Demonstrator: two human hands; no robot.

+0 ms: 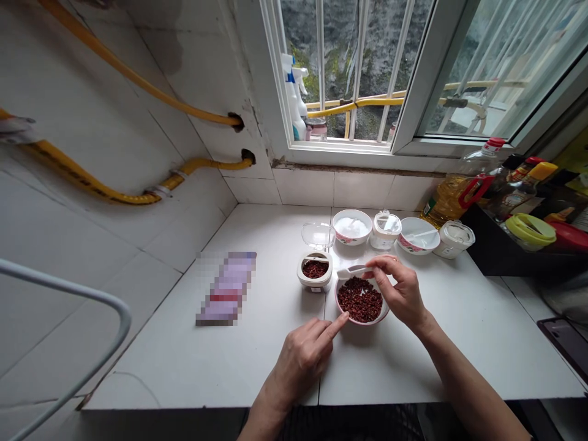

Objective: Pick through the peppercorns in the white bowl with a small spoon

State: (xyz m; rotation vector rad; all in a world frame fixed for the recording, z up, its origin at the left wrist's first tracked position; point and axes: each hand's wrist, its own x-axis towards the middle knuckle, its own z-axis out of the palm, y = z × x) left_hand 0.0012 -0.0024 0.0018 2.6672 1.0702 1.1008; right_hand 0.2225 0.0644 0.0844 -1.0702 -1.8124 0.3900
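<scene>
My right hand (399,291) pinches a small white spoon (356,272) above the far rim of a bowl. That bowl (340,311) holds dark red peppercorn-like pieces (361,300). With its index finger stretched out, my left hand (309,346) touches the bowl's near left rim; its other fingers are curled and nothing shows in them. To the left of the bowl stands a white jar (315,283) with its clear lid (318,235) flipped up and similar red pieces inside.
Behind are a bowl of white grains (353,226), a lidded jar (386,229), another bowl (418,236) and a second lidded jar (454,239). An oil bottle (463,184) and condiments stand right. A blurred purple packet (228,288) lies left.
</scene>
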